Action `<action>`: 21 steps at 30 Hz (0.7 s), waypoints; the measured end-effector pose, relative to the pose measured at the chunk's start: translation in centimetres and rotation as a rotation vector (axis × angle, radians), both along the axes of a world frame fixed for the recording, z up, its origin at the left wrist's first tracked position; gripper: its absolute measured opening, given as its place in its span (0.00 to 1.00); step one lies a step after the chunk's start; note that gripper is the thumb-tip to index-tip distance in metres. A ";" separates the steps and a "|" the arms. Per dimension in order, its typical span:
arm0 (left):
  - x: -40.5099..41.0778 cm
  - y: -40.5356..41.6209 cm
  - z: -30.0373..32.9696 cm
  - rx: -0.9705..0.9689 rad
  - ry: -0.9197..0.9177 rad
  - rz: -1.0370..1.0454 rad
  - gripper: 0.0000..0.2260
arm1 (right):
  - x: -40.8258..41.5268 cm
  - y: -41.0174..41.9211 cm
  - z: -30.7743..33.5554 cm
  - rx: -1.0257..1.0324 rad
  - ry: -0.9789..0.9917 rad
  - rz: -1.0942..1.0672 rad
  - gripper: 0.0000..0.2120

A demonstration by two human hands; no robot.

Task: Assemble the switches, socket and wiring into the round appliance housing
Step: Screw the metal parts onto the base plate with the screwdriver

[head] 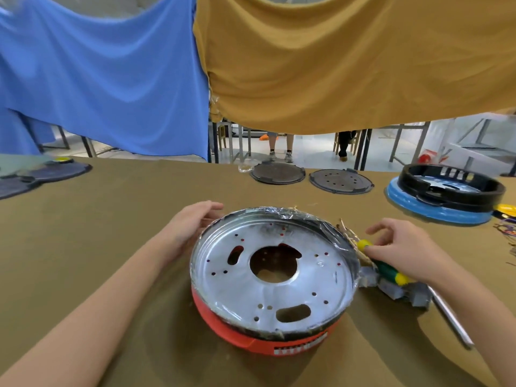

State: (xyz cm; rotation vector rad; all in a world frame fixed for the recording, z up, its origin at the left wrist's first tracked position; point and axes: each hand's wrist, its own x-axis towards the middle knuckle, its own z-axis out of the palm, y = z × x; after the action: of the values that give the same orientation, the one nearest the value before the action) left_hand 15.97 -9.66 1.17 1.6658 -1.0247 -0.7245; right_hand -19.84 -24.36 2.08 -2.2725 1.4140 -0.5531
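Observation:
The round appliance housing (259, 340) has a red base and sits in front of me on the table. A silver perforated metal plate (315, 277) lies in its top, with clear film around the rim. My left hand (192, 222) rests with relaxed fingers against the housing's back-left rim. My right hand (402, 247) is curled over the yellow-and-green handle of a screwdriver (386, 270) just right of the housing, thumb at its yellow end. The steel shaft (452, 319) points toward me. Grey switch and socket parts (410, 294) lie under the handle. Thin wires (349, 236) stick out by the rim.
Two dark round plates (277, 173) (341, 181) lie at the table's far edge. A black ring housing on a blue base (435, 208) stands at the far right, with loose coloured wires (506, 227) beside it. Dark mats (42, 174) lie far left. Cloths hang behind.

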 end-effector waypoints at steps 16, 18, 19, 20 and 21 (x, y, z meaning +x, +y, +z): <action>4.1 -4.3 -4.1 0.009 -0.775 -0.119 0.05 | 1.1 1.3 0.0 -0.082 -0.358 -0.035 0.16; 4.1 -2.9 -3.5 0.003 -0.691 -0.094 0.05 | 1.1 1.2 -0.2 -0.062 -0.371 -0.030 0.18; 4.1 -2.6 -3.3 0.018 -0.691 -0.106 0.04 | 1.2 1.2 -0.3 -0.051 -0.365 -0.027 0.18; 3.9 -2.3 -3.1 0.052 -0.700 -0.125 0.05 | 1.3 1.1 -0.5 -0.040 -0.355 -0.021 0.18; 3.5 -2.1 -2.7 0.084 -0.698 -0.139 0.06 | 1.4 1.2 -0.7 -0.036 -0.340 -0.013 0.16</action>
State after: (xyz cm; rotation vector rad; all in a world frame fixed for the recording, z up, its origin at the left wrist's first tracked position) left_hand 19.45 -11.76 -1.51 1.9869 -1.6214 -0.2607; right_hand -18.46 -23.17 1.38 -2.0726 1.2577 -0.9254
